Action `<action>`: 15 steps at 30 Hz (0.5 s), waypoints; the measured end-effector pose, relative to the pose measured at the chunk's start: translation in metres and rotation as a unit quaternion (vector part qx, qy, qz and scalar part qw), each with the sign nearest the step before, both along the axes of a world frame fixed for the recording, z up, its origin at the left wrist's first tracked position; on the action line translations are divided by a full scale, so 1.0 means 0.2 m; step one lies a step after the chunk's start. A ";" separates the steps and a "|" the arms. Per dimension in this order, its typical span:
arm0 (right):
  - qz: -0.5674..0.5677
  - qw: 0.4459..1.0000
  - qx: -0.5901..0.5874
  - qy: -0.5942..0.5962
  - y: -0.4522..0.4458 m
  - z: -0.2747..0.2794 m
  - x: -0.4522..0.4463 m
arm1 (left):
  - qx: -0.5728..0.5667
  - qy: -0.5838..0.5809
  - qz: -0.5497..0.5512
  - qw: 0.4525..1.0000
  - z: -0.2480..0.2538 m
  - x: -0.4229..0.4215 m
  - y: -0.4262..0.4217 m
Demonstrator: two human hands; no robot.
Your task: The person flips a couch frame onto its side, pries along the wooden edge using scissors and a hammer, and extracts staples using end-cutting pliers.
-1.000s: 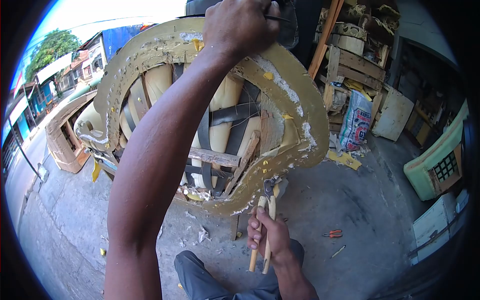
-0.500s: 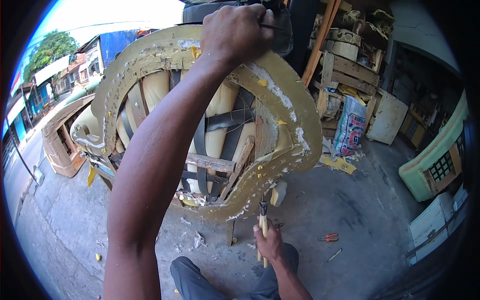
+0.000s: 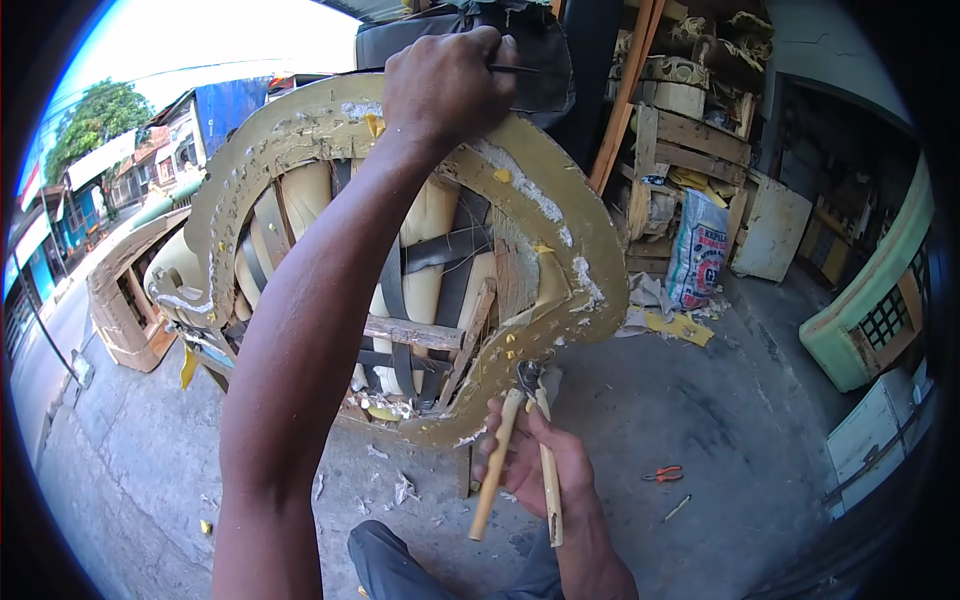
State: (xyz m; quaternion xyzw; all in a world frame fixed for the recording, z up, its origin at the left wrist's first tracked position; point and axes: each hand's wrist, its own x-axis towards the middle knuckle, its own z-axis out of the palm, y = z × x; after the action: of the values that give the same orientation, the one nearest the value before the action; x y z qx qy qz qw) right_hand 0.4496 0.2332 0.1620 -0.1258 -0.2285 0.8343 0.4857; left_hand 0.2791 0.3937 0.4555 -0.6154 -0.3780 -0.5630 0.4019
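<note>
A stripped chair frame stands before me, its curved gold-brown rim dotted with staples, white residue and yellow foam scraps. My left hand is closed at the top of the rim, with a thin dark rod-like tool sticking out of the fist to the right. My right hand holds long-handled pincers low at the right. The pale handles are spread apart, and the dark jaws are at the rim's lower right edge. Whether they grip a staple is too small to tell.
Orange-handled pliers and a small pale stick lie on the concrete floor. A printed sack stands by stacked wooden frames. At the right is a pale green upholstered piece; at the left, another bare frame stands beside the street.
My right hand has raised the pincers to the rim's lower right edge, and their handles have spread from nearly together. My left hand stays at the top while the view has shifted slightly.
</note>
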 end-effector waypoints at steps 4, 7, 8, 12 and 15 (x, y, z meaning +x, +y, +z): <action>-0.020 0.999 -0.007 -0.037 0.01 -0.02 0.02 | 0.007 0.001 0.004 1.000 -0.01 -0.01 0.00; -0.175 0.935 0.058 -0.303 0.00 -0.10 -0.11 | 0.006 -0.001 0.000 1.000 -0.01 0.00 0.01; -0.255 0.875 0.124 -0.392 0.09 -0.34 -0.12 | 0.008 0.001 -0.005 1.000 0.00 -0.01 0.01; -0.276 0.658 0.310 -0.628 0.07 -0.65 0.02 | -0.009 -0.030 -0.053 0.998 -0.01 0.02 -0.06; -0.068 0.835 0.085 -0.539 -0.03 -0.64 0.04 | -0.007 -0.027 -0.055 0.998 -0.02 0.03 -0.07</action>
State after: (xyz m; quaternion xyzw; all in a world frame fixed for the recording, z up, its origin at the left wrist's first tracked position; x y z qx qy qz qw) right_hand 0.4582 0.2274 0.0350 -0.5292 -0.5152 0.5763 0.3497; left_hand 0.2845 0.3789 0.4517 -0.6221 -0.3582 -0.5984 0.3559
